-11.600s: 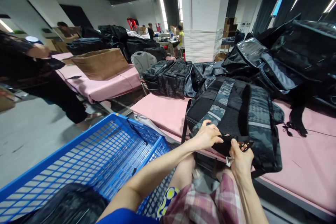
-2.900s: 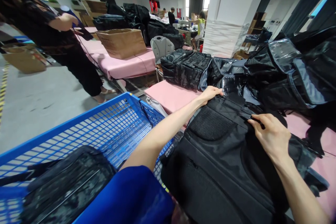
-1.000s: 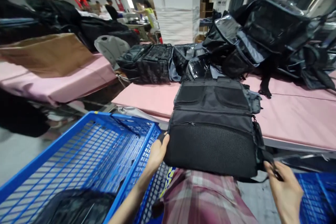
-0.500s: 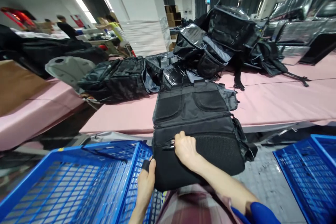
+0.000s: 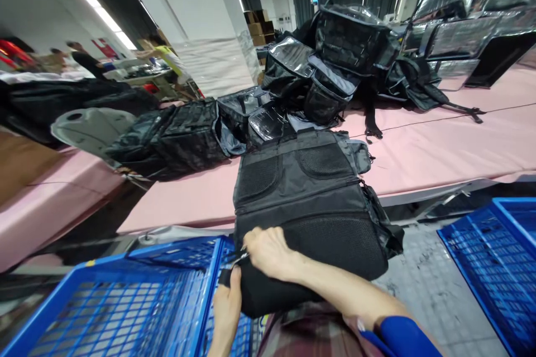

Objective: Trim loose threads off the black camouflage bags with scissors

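Gripping a strap (image 5: 225,277) beside the bag (image 5: 326,237), the left hand (image 5: 226,297) sits near the right hand (image 5: 268,252), whose fingers clasp a metal piece (image 5: 242,257).

Right hand (image 5: 268,251): hides part of small metal piece (image 5: 242,257), type unclear
Left hand (image 5: 227,297): most fingers hidden
Black bag (image 5: 330,237): partly covered by right hand
Left blue crate (image 5: 210,279): cut off, lower left
Right blue crate (image 5: 481,240): cut off, right edge
Background people (image 5: 86,61): small, blurred, upper left

No readable lettering shows on anything here.
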`<act>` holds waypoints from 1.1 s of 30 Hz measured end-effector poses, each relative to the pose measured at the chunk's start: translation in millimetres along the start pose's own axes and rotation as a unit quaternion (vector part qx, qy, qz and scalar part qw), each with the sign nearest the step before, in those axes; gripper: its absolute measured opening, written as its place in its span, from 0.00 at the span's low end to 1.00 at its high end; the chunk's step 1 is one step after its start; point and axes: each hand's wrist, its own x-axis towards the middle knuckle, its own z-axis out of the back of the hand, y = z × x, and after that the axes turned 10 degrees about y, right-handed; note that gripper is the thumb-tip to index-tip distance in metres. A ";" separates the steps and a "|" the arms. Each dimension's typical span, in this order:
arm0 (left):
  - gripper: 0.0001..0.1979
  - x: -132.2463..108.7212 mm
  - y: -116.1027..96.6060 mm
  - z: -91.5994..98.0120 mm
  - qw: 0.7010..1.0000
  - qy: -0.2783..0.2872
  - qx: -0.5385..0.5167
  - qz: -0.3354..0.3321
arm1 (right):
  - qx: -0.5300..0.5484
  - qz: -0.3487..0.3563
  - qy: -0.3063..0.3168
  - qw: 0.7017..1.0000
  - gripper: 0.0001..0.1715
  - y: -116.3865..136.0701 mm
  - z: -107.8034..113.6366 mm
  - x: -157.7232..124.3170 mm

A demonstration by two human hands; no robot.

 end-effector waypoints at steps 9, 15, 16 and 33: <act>0.24 -8.5 -31.7 77.4 0.904 0.334 0.238 -0.122 | 0.115 -0.173 -0.280 0.937 0.13 -133.4 57.5 -124.0; 0.17 -0.4 -216.8 -10.4 0.807 0.256 0.257 -0.466 | 0.175 -0.386 -0.361 0.831 0.27 -198.4 21.4 -204.0; 0.16 0.7 -243.8 -40.5 0.758 0.254 0.277 -0.533 | 0.187 -0.377 -0.363 0.831 0.25 -196.8 13.6 -204.9; 0.08 5.0 -347.5 -186.8 0.369 0.382 0.574 -0.624 | 0.015 -0.219 -0.454 0.864 0.09 -205.7 12.2 -199.8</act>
